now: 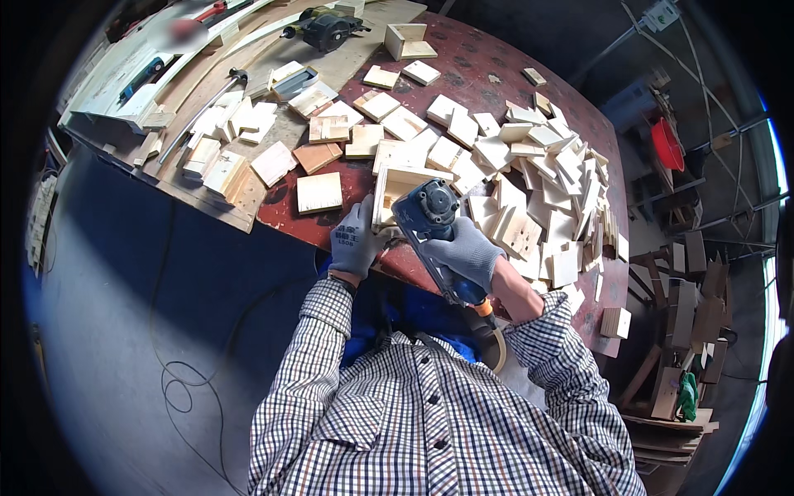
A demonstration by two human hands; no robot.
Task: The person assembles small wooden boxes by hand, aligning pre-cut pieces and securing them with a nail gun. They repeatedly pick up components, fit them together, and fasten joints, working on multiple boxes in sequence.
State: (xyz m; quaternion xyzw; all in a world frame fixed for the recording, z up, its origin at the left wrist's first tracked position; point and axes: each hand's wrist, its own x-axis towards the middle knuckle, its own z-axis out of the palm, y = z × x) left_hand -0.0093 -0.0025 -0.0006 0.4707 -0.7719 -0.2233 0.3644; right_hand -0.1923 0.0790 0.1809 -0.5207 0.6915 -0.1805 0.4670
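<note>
My right hand (471, 253), in a grey glove, is wrapped round the handle of a dark blue pneumatic nail gun (432, 207). An air hose (499, 351) with an orange fitting runs from the handle's lower end. The gun's head covers part of a small wooden box (389, 186) at the table's near edge, so I cannot tell whether its nose touches the wood. Against the box's left side, my gloved left hand (356, 238) grips it with the fingers partly hidden. A square wooden block (319, 193) lies just left of the box.
Many loose wood pieces (562, 165) are heaped on the red table (488, 54), mostly to the right. A dark power tool (327, 31) and another wooden box (409, 41) stand at the back. A cable (178, 380) lies on the floor at left; wood is stacked at far right.
</note>
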